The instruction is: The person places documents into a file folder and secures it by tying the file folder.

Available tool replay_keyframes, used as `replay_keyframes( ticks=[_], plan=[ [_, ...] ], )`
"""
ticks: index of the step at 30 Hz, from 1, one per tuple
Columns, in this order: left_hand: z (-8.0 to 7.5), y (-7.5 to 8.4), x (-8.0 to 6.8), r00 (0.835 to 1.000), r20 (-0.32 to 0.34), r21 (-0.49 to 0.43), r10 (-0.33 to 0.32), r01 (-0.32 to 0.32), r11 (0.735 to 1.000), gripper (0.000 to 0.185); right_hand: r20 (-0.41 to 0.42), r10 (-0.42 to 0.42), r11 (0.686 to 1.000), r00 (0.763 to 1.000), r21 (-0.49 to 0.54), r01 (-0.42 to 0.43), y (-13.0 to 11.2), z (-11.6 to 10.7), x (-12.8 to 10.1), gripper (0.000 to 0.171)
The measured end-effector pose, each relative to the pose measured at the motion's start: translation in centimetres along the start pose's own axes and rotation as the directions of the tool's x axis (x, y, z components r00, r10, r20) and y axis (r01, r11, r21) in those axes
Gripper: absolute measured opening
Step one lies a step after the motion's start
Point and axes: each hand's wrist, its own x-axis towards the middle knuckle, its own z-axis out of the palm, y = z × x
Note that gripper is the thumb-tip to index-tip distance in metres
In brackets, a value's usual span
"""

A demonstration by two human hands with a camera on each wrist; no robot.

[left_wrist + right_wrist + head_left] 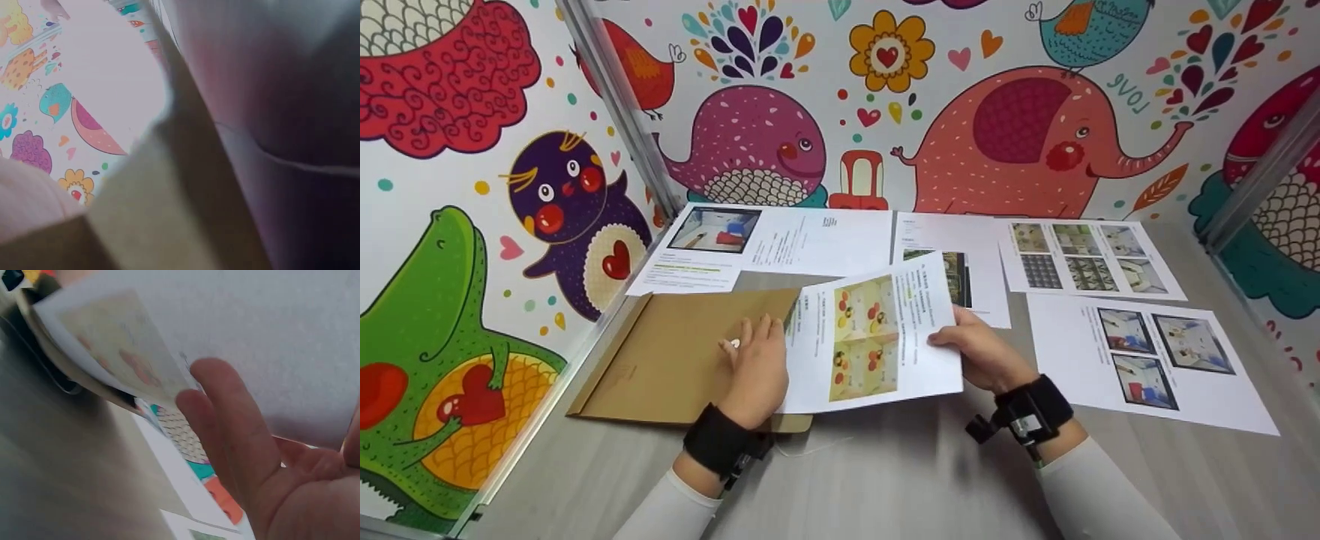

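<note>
A printed sheet [877, 337] with yellow photos is held tilted just above the grey table [900, 472]. My right hand [952, 334] pinches its right edge, thumb on top and fingers [225, 422] under the paper [292, 337]. A flat brown envelope [682, 360] lies to the left, and the sheet's left edge overlaps its right end. My left hand [751, 337] rests flat on the envelope with straight fingers, beside that edge. In the left wrist view the brown envelope [169, 219] fills the frame close up, so I cannot tell whether the sheet goes inside it.
Several other printed sheets lie at the back left [780, 244], back middle [960, 240], back right [1080, 255] and right [1155, 360]. Cartoon-animal walls [472, 225] close in the left, back and right sides. Bare table lies in front of my hands.
</note>
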Motion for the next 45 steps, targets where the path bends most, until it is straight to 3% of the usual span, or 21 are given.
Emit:
replay_keyframes(
  ticks=[8,13,19,22,26,29,38,45],
  plan=[
    [0.2,0.9,-0.8,0.999,-0.040,-0.009,0.030,-0.030,1.000,0.053,-0.021,-0.042,0.998,0.999,0.045,0.043,3.2,3.9,1.8,0.073],
    [0.2,1.1,-0.9,0.999,-0.033,-0.018,0.035,-0.035,0.999,0.054,-0.037,-0.039,0.998,0.999,0.040,0.041,4.9,6.5,3.6,0.073],
    [0.2,1.2,-0.8,0.999,-0.022,-0.028,0.036,-0.037,0.999,0.050,-0.018,-0.002,0.999,1.000,-0.039,0.002,5.3,8.5,5.3,0.062],
    [0.1,1.1,-0.7,0.999,-0.030,-0.025,0.029,-0.030,0.999,0.051,-0.099,0.022,0.996,0.995,-0.087,-0.030,4.9,8.9,5.5,0.053],
    [-0.1,0.9,-0.5,0.997,-0.067,-0.025,0.050,-0.052,0.998,0.052,-0.264,0.041,0.993,0.964,-0.092,-0.068,4.6,9.1,5.7,0.031],
    [0.1,1.1,-0.6,0.995,-0.074,-0.026,0.066,-0.068,0.997,0.051,-0.306,0.027,0.994,0.952,-0.090,-0.058,4.7,9.3,5.8,0.024],
    [-0.1,1.5,-0.8,0.998,-0.064,-0.027,0.027,-0.028,0.999,0.050,-0.325,-0.050,0.986,0.945,-0.166,-0.005,5.8,11.6,6.2,0.026],
    [0.3,1.7,-1.0,0.991,-0.118,-0.023,0.063,-0.067,0.998,0.048,-0.302,-0.081,0.966,0.950,-0.260,0.000,6.6,13.7,7.7,0.018]
  ],
)
